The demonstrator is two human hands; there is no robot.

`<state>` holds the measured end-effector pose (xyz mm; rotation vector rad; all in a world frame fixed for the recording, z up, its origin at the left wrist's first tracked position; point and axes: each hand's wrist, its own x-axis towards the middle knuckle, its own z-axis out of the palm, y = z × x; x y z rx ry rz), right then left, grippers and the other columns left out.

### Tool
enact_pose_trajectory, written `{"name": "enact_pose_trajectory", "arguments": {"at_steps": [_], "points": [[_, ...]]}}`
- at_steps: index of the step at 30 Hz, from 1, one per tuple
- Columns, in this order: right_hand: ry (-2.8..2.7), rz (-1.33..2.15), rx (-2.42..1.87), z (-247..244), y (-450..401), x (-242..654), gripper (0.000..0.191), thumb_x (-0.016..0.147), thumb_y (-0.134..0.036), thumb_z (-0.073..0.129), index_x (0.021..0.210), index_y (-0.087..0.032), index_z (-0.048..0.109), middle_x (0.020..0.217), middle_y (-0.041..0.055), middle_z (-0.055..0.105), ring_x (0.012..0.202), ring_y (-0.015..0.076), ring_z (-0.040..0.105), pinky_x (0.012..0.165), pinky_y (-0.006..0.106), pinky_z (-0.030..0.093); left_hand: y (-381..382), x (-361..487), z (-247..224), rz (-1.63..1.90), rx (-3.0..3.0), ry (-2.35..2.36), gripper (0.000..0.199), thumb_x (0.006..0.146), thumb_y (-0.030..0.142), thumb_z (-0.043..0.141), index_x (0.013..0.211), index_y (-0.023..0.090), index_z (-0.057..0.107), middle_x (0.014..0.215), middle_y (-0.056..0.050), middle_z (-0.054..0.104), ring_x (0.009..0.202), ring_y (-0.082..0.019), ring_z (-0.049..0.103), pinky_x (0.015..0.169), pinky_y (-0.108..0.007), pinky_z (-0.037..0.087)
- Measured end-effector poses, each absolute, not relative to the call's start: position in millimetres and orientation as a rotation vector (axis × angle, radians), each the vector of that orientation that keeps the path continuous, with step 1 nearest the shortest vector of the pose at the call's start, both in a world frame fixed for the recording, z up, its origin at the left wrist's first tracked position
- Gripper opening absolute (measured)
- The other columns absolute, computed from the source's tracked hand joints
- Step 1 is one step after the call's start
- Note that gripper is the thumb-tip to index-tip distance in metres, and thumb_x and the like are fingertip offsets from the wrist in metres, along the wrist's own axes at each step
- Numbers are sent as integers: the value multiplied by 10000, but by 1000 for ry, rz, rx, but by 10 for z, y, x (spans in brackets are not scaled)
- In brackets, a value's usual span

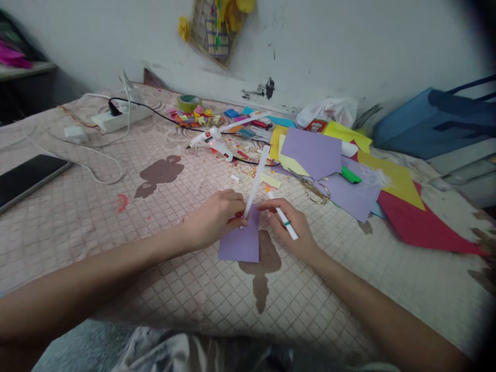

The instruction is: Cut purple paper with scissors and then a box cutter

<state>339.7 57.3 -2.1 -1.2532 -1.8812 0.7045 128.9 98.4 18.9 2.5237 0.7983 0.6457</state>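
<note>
Grey mottled clothing covers the person's lap along the bottom edge, and both bare forearms reach over a quilted sheet stitched in a small square grid and blotched with brown stains. The left hand is curled nearly closed, its fingertips pinching a narrow white paper strip against the top edge of a small rectangle of matte lilac paper. The strip rises from there at a slant. The right hand is partly closed around a white marker with a green band, its fingers just beside the strip and over the lilac piece.

Beyond them, overlapping sheets of coloured paper in lilac, yellow and red fan out, with gold-toned scissors at their edge. Farther back, a white hot glue gun lies near bright paper scraps, a roll of tape and a white power strip trailing cords. A dark tablet sits at the left. A blue fabric bag slumps on the right against a scuffed white wall, where a woven decoration hangs askew.
</note>
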Motion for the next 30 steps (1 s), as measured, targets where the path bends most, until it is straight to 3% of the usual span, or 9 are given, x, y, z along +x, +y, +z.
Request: {"name": "enact_pose_trajectory", "arguments": {"at_steps": [7,13,22,30], "points": [[-2129,649,-1177,-101,616,3377,397,840,-288,580,1216,-246,460,1270,93,544,1195,260,500,997,452,396,987,1280,182,634,2556,819,120,844,178,612,734,131,610,785,-47,603,801,-174,547,749,-304,444],[-2331,565,-1176,-132,611,3381,627,766,-438,666,1283,-203,400,1336,148,494,1268,322,424,1015,516,358,988,1275,165,640,2519,792,117,860,175,592,757,128,620,807,-54,610,822,-181,551,769,-316,442],[-2402,483,-1181,-143,621,3383,625,751,-459,668,1260,-181,434,1338,148,516,1256,310,444,1018,503,353,1036,1141,367,760,2302,866,51,844,217,628,831,174,652,797,0,637,744,-120,573,689,-233,445],[-2400,461,-1177,-163,615,3389,608,776,-492,640,1258,-182,439,1339,142,516,1267,300,431,1019,492,359,798,1031,280,710,2316,988,103,865,247,598,823,162,636,796,-10,620,751,-132,566,695,-256,430]]}}
